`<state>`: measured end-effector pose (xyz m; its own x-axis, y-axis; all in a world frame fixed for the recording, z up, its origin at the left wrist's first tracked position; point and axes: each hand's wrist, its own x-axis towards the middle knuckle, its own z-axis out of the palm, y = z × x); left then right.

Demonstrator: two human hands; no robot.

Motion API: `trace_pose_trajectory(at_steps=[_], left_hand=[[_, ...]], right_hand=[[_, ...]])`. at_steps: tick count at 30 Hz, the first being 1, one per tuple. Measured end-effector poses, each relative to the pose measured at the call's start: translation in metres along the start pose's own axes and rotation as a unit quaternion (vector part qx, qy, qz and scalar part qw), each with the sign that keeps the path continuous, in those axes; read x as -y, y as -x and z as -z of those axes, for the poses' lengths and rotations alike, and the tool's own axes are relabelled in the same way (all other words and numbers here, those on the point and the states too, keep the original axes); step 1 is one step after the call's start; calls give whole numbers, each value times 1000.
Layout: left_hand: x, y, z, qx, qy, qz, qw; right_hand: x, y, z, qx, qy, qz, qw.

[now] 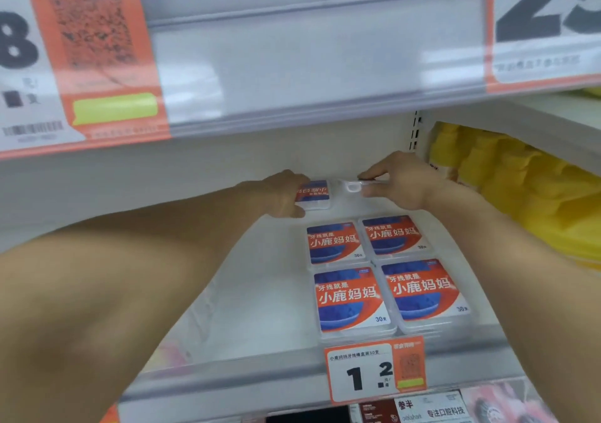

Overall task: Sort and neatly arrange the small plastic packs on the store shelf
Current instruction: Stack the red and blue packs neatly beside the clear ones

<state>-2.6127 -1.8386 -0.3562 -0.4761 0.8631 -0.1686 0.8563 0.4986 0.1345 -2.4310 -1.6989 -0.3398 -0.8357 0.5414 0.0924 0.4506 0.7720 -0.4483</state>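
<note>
Four flat clear plastic packs with red and blue labels (385, 273) are laid in a neat square at the front of the white store shelf (260, 292), just behind the orange and white price tag (374, 370). They are set label up and side by side, most likely so that shoppers can read them and so that the rows stay straight. These four are nearer than both hands and lie just in front of the two grips.

Further back, a fifth pack with the same red and blue label (313, 193) is held by the left hand (286, 195). The hand is closed around the pack's left edge, and the label is left showing. It looks to be held this way so it can be slid into line behind the front square.

Just to the right of that grip, a thin clear pack seen edge on (354, 186) is pinched by the right hand (400, 182), with fingers above it and below it. It seems to be tipped up so it can be turned flat.

Both packs are held near the back wall, close to each other but not touching.

Soft yellow bags (520, 195) are stacked to the right of the right hand, and they are not touched.
</note>
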Motion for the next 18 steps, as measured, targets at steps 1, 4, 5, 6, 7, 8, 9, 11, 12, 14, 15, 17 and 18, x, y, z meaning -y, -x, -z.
trace_pose_trajectory(at_steps=[1, 4, 5, 6, 7, 8, 9, 11, 12, 14, 15, 17, 18], left_hand=[[0, -1, -3, -4, -12, -9, 1000], [1, -2, -6, -53, -46, -14, 997], [-1, 0, -3, -65, -46, -15, 997], [-1, 3, 2, -79, -33, -16, 996], [-3, 8, 9, -97, -11, -13, 995], [-3, 11, 15, -116, 14, -11, 993], [-4, 18, 22, -131, 38, -10, 991], [-4, 31, 32, -158, 98, -17, 982], [-4, 38, 34, -172, 142, -24, 974], [-8, 57, 36, -217, 257, -30, 941], [-13, 69, 35, -246, 316, -28, 916], [-25, 94, 32, -304, 436, -22, 847], [-32, 107, 31, -324, 493, -26, 807]], right_hand=[[1, 8, 4, -17, -5, 1, 1000], [6, 32, 17, -68, 0, 4, 998], [9, 40, 21, -81, -4, 3, 997], [12, 48, 26, -94, -11, 1, 996], [14, 57, 30, -105, -19, 0, 994], [15, 65, 34, -116, -27, 0, 993], [17, 74, 37, -125, -38, -4, 991], [19, 93, 42, -135, -80, -25, 987], [20, 102, 43, -140, -110, -38, 983], [20, 119, 43, -155, -164, -63, 972], [20, 127, 41, -162, -181, -70, 967], [21, 142, 31, -169, -188, -73, 965], [21, 148, 26, -170, -193, -72, 964]])
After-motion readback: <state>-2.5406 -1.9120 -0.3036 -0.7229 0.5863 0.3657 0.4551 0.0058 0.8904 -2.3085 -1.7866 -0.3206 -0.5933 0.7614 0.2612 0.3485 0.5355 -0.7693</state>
